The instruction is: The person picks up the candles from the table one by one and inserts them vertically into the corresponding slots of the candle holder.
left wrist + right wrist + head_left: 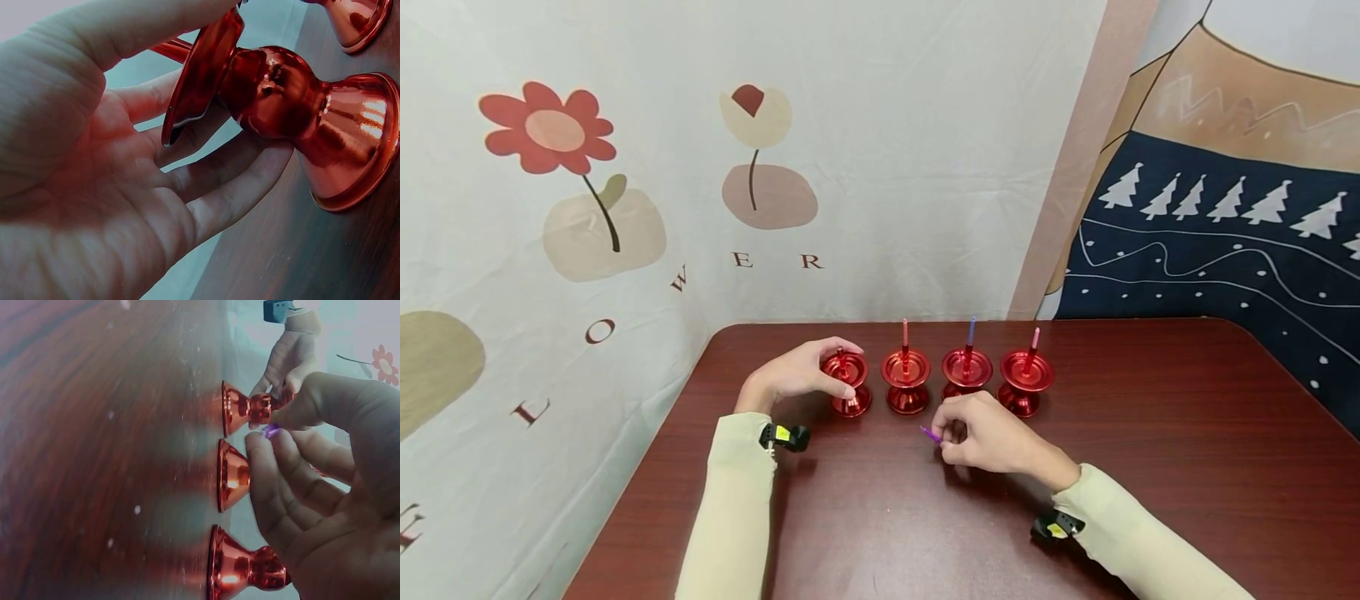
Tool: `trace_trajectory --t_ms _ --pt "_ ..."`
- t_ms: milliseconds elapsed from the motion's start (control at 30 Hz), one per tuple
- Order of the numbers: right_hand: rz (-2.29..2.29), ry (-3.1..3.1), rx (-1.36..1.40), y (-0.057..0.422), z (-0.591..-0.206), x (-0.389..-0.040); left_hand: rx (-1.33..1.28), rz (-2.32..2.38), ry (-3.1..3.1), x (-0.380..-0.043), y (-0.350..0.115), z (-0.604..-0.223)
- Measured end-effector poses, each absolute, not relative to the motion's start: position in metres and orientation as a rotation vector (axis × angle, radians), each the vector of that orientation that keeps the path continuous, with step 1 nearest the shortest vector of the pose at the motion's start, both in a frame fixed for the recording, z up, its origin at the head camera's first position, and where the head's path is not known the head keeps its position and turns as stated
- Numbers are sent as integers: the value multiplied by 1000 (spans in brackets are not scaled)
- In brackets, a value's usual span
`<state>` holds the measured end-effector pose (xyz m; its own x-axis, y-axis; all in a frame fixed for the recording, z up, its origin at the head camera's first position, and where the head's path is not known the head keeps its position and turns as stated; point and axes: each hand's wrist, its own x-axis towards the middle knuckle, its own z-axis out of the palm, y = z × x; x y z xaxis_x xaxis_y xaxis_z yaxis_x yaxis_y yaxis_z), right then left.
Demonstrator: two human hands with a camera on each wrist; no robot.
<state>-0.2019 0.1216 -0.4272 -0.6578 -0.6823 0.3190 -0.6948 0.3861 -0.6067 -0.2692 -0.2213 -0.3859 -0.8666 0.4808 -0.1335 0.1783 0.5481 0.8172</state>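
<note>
At the left of a row of shiny red candle holders, my left hand (796,372) grips the end candle holder (852,405), thumb on its near side and fingers round the back. In the left wrist view the fingers curve beneath the dish of this holder (275,90); its base stands at the tabletop. No candle shows in its central socket (842,360). My right hand (991,433) pinches a thin purple candle (929,433) between thumb and fingertips, low over the table in front of the row. Most of that candle is hidden by the fingers.
To the right stand a holder (907,395) with a pink candle (906,332), another (956,367) with a blue candle (972,331), and a third (1019,402) with a pink candle (1036,339). The brown table (865,517) meets a printed cloth (887,208) behind.
</note>
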Motion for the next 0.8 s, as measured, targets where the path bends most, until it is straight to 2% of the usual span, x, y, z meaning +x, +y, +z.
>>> trace_trajectory --t_ms 400,800 --pt "1337 -2441 1185 102 -415 -204 551 1225 2446 -269 -219 -386" --pt "1460 -2265 1019 54 -386 -222 554 1242 2431 -270 -219 -387"
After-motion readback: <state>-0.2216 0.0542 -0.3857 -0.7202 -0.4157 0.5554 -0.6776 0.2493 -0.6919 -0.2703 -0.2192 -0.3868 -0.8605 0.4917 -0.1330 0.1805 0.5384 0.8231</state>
